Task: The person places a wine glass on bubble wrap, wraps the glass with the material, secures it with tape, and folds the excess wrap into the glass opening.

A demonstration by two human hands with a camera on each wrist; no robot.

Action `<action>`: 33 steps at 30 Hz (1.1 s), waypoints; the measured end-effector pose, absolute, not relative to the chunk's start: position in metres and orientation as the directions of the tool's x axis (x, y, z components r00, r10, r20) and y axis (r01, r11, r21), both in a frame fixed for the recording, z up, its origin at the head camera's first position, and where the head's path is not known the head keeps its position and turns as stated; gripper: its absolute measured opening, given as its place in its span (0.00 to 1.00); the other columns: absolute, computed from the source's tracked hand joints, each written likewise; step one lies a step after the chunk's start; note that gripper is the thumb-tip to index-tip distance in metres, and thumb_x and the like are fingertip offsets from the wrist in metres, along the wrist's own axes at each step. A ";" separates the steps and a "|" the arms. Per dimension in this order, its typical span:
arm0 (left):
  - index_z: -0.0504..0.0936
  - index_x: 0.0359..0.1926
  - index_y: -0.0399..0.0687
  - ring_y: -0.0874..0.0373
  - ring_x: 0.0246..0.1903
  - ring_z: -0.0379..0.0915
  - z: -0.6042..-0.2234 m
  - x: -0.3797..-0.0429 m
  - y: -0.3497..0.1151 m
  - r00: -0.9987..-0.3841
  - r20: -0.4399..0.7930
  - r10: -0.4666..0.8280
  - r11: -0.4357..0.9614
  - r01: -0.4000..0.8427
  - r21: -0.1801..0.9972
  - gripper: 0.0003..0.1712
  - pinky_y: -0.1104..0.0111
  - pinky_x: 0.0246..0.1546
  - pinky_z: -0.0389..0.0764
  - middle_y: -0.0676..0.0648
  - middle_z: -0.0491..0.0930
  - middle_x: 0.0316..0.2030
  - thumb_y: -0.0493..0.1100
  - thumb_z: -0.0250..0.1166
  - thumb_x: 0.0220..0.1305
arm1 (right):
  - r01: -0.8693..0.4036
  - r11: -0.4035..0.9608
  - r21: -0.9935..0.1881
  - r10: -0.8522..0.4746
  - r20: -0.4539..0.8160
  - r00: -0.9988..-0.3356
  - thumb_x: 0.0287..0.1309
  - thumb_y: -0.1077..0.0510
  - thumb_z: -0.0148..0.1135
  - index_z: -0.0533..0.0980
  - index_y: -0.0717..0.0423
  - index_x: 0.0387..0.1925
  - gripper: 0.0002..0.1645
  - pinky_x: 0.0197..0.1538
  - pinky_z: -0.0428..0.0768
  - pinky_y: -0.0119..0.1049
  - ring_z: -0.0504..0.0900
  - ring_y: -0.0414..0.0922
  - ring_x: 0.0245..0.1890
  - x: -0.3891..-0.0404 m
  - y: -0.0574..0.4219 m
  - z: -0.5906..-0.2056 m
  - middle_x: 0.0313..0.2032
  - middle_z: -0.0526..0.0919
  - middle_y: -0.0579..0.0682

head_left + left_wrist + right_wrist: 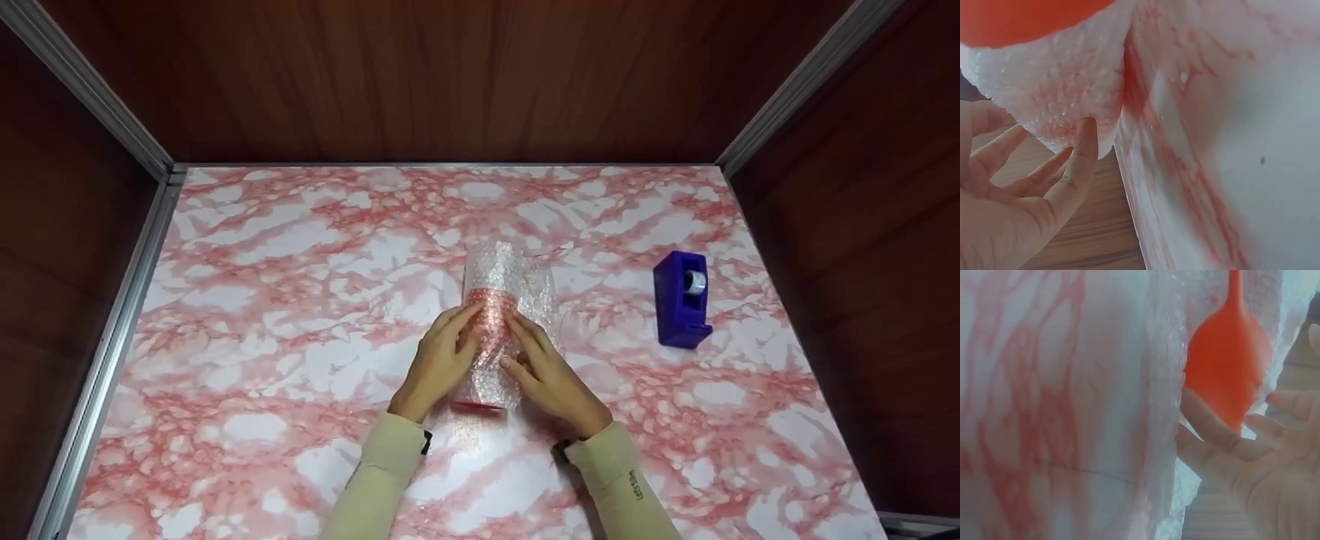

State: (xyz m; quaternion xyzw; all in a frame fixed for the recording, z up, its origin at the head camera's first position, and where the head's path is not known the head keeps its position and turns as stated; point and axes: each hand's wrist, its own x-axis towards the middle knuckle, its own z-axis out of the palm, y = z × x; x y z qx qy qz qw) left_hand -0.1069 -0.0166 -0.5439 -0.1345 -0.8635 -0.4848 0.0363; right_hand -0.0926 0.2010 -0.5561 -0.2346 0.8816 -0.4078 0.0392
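Bubble wrap (493,264) surrounds a red stemmed object (1225,354).

Goblet (493,319) laid in bubble wrap (495,264) on tabletop (300,315), between left fingers (453,322) and right fingers (534,339). Foot (478,406) positioned nearside of fingertips. Wrap extended beyond them, flap (543,291) spread right. Tape dispenser (670,304) placed well right of right fingers, tape roll (696,283) seated inside.

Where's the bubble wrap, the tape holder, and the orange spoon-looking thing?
Bubble wrap (493,268): head view, on its far rolled end.
Tape holder (674,306): head view, on its blue-purple body.
Orange thing (1227,357): right wrist view, on its wide, rounded part.
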 end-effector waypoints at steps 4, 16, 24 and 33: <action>0.72 0.70 0.49 0.54 0.46 0.76 -0.545 -0.108 -0.016 -0.958 0.212 0.191 0.490 0.280 0.825 0.26 0.59 0.50 0.78 0.42 0.71 0.64 0.43 0.58 0.74 | -0.384 0.579 -0.719 -0.437 0.125 -0.891 0.74 0.42 0.51 0.47 0.42 0.80 0.42 0.60 0.73 0.52 0.76 0.48 0.57 -0.094 0.202 -0.556 0.77 0.50 0.46; 0.75 0.68 0.51 0.55 0.39 0.77 -0.546 -0.104 -0.010 -0.952 0.235 0.196 0.508 0.304 0.806 0.24 0.60 0.43 0.79 0.40 0.69 0.64 0.42 0.60 0.72 | -0.375 0.561 -0.738 -0.433 0.125 -0.893 0.76 0.45 0.49 0.50 0.50 0.79 0.38 0.70 0.60 0.50 0.54 0.51 0.74 -0.095 0.206 -0.553 0.77 0.52 0.51; 0.75 0.69 0.53 0.47 0.43 0.78 -0.543 -0.104 -0.007 -0.955 0.199 0.218 0.535 0.288 0.795 0.26 0.54 0.46 0.78 0.36 0.67 0.65 0.44 0.63 0.71 | -0.346 0.495 -0.797 -0.432 0.119 -0.894 0.75 0.47 0.52 0.49 0.49 0.79 0.40 0.59 0.75 0.47 0.76 0.51 0.60 -0.095 0.209 -0.556 0.75 0.56 0.54; 0.76 0.67 0.53 0.44 0.51 0.77 -0.544 -0.105 -0.009 -0.953 0.207 0.221 0.521 0.295 0.801 0.25 0.55 0.51 0.78 0.36 0.66 0.65 0.44 0.63 0.71 | -0.360 0.469 -0.806 -0.458 0.126 -0.880 0.75 0.49 0.53 0.47 0.47 0.80 0.41 0.55 0.78 0.45 0.80 0.48 0.52 -0.095 0.208 -0.557 0.76 0.54 0.52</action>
